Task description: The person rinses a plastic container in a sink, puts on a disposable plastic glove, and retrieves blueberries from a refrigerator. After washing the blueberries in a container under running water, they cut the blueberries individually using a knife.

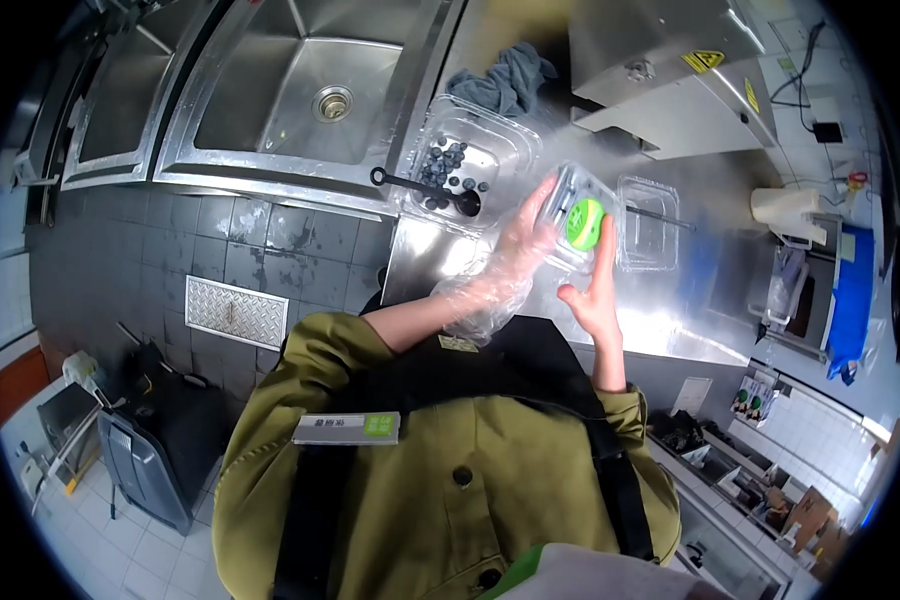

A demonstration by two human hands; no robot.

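Observation:
A small clear plastic box (570, 190) with a round green label (584, 224) is held up over the steel counter. My left hand (520, 245), in a clear plastic glove, grips its left side. The bare fingers of my right hand (598, 285) rest against its right side, with the thumb apart. Left of the box stands a larger clear container (510, 150) with blueberries (445, 160) in it. A black spoon (420, 187) lies across that container. To the right of the box is another clear container (655, 250), with a thin rod across it.
A grey cloth (505, 82) lies behind the blueberry container. Steel sinks (300, 100) are at the left. A steel machine (660, 70) with warning stickers stands at the back right. A white jug (785, 207) and a blue cloth-like item (852, 290) are at the far right.

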